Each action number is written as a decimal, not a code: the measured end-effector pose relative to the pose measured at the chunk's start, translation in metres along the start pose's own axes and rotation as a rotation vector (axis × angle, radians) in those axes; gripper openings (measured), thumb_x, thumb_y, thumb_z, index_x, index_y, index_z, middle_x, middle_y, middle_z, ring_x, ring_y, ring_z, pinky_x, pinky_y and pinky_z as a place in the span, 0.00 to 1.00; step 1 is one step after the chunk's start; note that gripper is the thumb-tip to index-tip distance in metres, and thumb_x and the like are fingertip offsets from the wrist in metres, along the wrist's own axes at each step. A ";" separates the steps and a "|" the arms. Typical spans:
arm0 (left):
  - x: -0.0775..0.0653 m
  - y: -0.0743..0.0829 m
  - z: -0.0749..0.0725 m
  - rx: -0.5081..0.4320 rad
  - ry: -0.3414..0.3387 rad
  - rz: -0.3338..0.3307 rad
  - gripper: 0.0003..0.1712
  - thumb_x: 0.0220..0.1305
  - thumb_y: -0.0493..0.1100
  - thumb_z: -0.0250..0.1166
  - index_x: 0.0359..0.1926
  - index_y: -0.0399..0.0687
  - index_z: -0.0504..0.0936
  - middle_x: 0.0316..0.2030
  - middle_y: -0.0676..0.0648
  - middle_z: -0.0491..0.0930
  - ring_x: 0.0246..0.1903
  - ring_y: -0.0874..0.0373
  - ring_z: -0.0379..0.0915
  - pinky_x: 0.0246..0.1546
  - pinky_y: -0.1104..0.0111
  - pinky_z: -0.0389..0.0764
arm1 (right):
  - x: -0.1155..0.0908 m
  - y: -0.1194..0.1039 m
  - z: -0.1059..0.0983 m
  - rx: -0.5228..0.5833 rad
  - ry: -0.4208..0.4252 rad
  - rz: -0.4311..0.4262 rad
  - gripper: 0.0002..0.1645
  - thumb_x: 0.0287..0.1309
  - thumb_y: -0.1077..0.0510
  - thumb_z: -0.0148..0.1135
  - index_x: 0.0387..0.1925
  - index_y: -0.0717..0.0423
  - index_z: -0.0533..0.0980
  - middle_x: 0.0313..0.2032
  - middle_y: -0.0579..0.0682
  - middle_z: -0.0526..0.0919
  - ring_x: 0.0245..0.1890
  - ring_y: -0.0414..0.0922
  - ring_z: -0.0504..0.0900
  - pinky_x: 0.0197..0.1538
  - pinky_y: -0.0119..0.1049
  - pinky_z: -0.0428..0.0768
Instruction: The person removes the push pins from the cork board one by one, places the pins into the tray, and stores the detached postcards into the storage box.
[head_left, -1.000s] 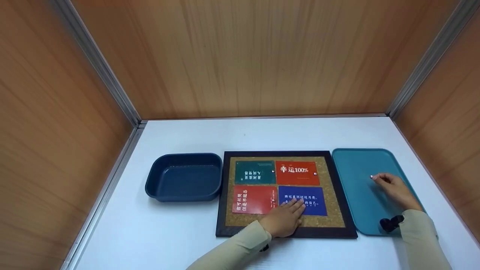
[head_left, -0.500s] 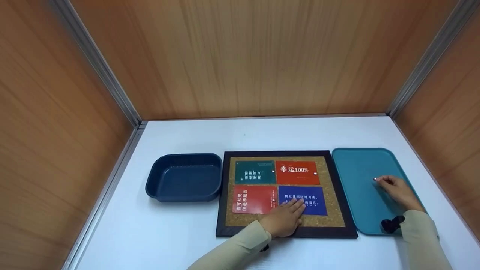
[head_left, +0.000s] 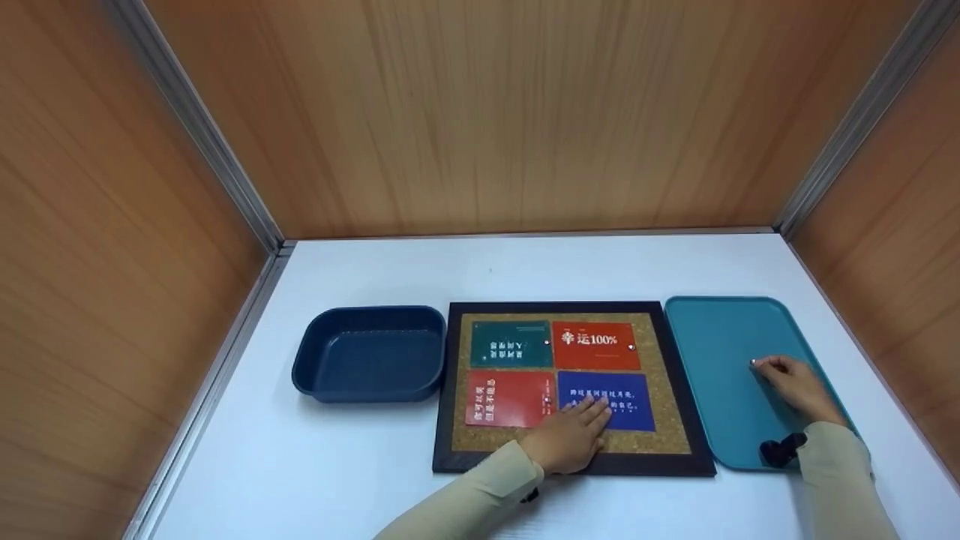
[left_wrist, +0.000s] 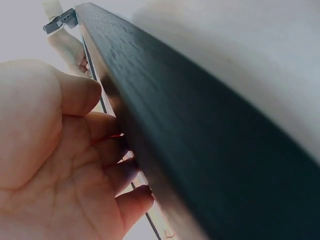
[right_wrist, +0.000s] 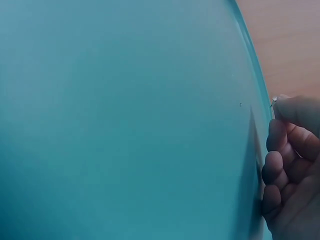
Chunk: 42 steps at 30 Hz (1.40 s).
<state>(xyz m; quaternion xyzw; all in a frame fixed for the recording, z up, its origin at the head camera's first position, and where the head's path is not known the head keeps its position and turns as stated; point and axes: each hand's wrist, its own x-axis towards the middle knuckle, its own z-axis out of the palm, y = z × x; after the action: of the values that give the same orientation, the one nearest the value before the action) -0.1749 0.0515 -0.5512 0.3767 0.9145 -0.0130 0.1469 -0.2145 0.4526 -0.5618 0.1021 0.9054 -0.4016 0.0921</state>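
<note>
My left hand (head_left: 568,437) lies with its fingers extended over the blue card (head_left: 634,416), covering part of its white lettering. That card is on a cork board (head_left: 671,439) with a dark frame, beside a red card (head_left: 506,399); a green card (head_left: 499,334) and an orange-red card (head_left: 596,356) lie above them. In the left wrist view the frame's thick side hides part of the fingers. Over the teal tray (head_left: 720,322), my right hand (head_left: 796,386) pinches a thumbtack (right_wrist: 274,101) between thumb and forefinger, its other fingers curled.
Small shiny tacks sit in the green, orange-red and red cards. Left of the board stands a deep navy dish (head_left: 375,367). Wooden panels (head_left: 525,127) wall the white table (head_left: 360,270) at the back and both sides.
My right hand has drawn slightly right and back toward me over the tray, still pinching the thumbtack. The left hand has stayed on the blue card.
</note>
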 end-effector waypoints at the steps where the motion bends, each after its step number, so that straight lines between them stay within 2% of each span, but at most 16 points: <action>1: 0.000 0.000 0.000 -0.001 0.001 -0.002 0.30 0.76 0.57 0.35 0.75 0.60 0.49 0.75 0.59 0.44 0.75 0.62 0.41 0.73 0.67 0.54 | 0.000 0.000 0.000 0.002 -0.001 0.002 0.38 0.70 0.37 0.42 0.55 0.72 0.67 0.51 0.65 0.71 0.47 0.54 0.69 0.45 0.45 0.70; 11: -0.002 0.001 -0.003 -0.002 0.005 -0.003 0.30 0.76 0.56 0.36 0.75 0.59 0.50 0.75 0.59 0.45 0.74 0.62 0.42 0.72 0.67 0.56 | 0.003 0.001 0.006 0.009 0.006 0.010 0.40 0.70 0.38 0.42 0.57 0.74 0.66 0.56 0.73 0.68 0.50 0.58 0.69 0.49 0.52 0.73; 21: 0.000 0.001 0.000 -0.007 0.008 -0.007 0.30 0.77 0.56 0.35 0.75 0.60 0.50 0.75 0.59 0.45 0.75 0.62 0.42 0.73 0.67 0.55 | 0.005 0.000 0.009 -0.007 0.053 0.020 0.36 0.70 0.40 0.44 0.53 0.73 0.70 0.47 0.63 0.75 0.42 0.49 0.71 0.41 0.38 0.70; 31: 0.001 0.001 0.000 -0.017 0.014 -0.009 0.30 0.76 0.57 0.36 0.75 0.60 0.50 0.75 0.59 0.45 0.74 0.62 0.42 0.73 0.68 0.54 | 0.005 0.001 0.009 -0.032 0.081 0.006 0.32 0.70 0.42 0.47 0.48 0.71 0.72 0.46 0.64 0.76 0.40 0.49 0.71 0.38 0.35 0.69; 42: 0.001 0.000 0.002 0.016 0.030 0.014 0.30 0.77 0.56 0.34 0.75 0.58 0.50 0.75 0.58 0.46 0.74 0.61 0.43 0.72 0.67 0.56 | 0.004 0.001 0.005 -0.059 0.062 -0.005 0.36 0.69 0.42 0.48 0.51 0.75 0.71 0.51 0.73 0.73 0.46 0.57 0.73 0.46 0.47 0.74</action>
<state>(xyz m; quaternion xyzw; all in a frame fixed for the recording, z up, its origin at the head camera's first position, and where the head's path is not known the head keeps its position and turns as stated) -0.1752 0.0515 -0.5532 0.3844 0.9138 -0.0136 0.1303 -0.2173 0.4501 -0.5668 0.1095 0.9196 -0.3714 0.0659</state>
